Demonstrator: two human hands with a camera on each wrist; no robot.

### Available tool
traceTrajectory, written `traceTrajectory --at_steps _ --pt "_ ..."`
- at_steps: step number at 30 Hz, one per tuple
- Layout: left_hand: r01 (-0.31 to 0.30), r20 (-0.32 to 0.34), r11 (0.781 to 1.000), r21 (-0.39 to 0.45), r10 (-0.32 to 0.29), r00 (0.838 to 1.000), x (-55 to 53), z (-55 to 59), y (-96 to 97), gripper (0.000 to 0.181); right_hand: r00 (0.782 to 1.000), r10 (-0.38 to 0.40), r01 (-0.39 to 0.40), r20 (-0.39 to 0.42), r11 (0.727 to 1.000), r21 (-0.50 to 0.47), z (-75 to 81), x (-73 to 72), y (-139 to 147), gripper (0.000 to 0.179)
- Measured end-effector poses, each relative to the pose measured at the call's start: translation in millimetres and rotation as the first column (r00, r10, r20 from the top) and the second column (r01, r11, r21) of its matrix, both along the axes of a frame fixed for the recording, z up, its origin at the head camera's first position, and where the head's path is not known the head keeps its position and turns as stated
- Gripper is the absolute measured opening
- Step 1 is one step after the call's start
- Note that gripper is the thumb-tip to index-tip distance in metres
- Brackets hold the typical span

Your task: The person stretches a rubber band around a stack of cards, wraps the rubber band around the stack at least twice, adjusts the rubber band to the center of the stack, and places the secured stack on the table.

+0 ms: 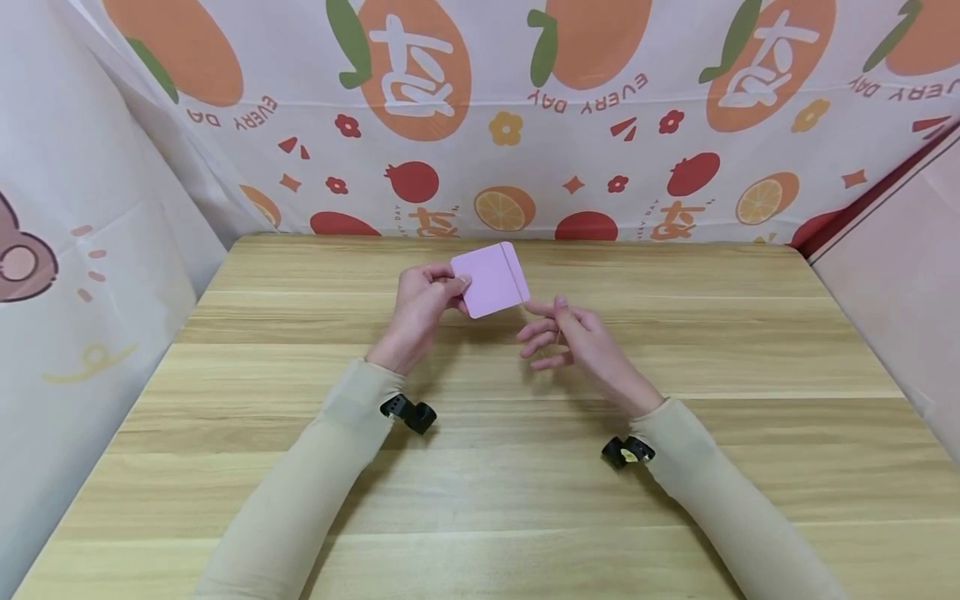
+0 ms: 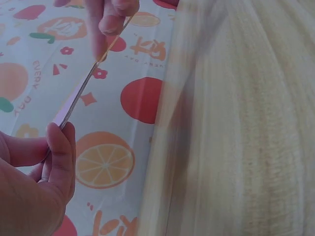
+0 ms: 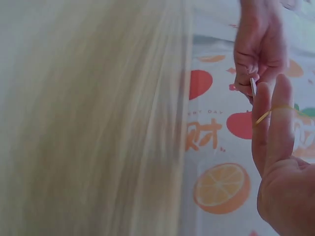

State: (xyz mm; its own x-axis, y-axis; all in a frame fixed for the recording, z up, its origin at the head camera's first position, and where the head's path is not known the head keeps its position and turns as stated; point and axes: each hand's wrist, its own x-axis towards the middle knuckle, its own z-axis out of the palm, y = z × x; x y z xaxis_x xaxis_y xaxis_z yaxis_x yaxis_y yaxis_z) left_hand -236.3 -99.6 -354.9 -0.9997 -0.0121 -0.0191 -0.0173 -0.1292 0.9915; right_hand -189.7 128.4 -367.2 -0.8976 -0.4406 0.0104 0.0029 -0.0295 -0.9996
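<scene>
Left grip [image 1: 420, 312] on the pink card [image 1: 487, 282], pinching it by its left side, thumb across the face, the whole thing tilted and held above the table [image 1: 480, 492] near the centre of the frame! Just to the right, my right grip [image 1: 588, 342] is a different picture: fingers stretched and spread, a thin yellow band [image 3: 264, 117] looped across two digits, index tip right by the card's lower right corner; touching or a hair off, I can't tell.

So this looks like the banding step, the elastic drawn from that corner to my right fingers. A fine line crosses the card near its right edge; a strand or a fold, too thin to call. What does the next move want? I'd say widen the loop, carry it over the card's edge, then ease the fingers out gently, with the left pinch firm. A snap or a bent card is the danger!

Around the action: fruit-print cloth [image 1: 288, 50] hangs across the top of the frame, close behind the table's far edge; white sheet [image 1: 120, 250] at far left, pale pink panel [image 1: 900, 275] at far right. The chief obstacle, I reckon, is my own hands: left thumb covering card, right fingers filling the loop.
</scene>
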Motion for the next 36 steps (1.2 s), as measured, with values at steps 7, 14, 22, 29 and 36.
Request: traceTrajectory --at_steps 7,14,22,29,36 --pt "0.048 0.019 0.998 0.036 -0.049 0.999 0.8 1.4 -1.4 0.009 0.959 0.094 -0.011 0.267 0.954 -0.299 -5.3 -7.1 9.0 0.069" --pt "0.192 -0.002 0.981 -0.003 -0.192 0.981 3.7 -1.7 -0.1 0.009 0.898 0.125 0.075 0.422 0.901 -0.428 -10.8 -8.3 11.9 0.061" --pt "0.318 -0.101 0.934 -0.162 -0.336 0.937 4.6 -5.8 -5.3 0.013 0.865 0.196 0.025 0.461 0.902 -0.431 -16.1 -12.1 14.1 0.069" --pt "0.313 -0.172 0.848 -0.427 -0.416 0.893 6.8 2.3 -11.0 0.007 0.848 0.276 -0.067 0.454 0.903 -0.424 -15.3 -15.4 17.2 0.073" --pt "0.329 -0.221 0.756 -0.566 -0.524 0.823 6.3 3.4 -11.4 0.009 0.821 0.305 -0.076 0.483 0.897 -0.436 -13.6 -18.2 18.6 0.076"
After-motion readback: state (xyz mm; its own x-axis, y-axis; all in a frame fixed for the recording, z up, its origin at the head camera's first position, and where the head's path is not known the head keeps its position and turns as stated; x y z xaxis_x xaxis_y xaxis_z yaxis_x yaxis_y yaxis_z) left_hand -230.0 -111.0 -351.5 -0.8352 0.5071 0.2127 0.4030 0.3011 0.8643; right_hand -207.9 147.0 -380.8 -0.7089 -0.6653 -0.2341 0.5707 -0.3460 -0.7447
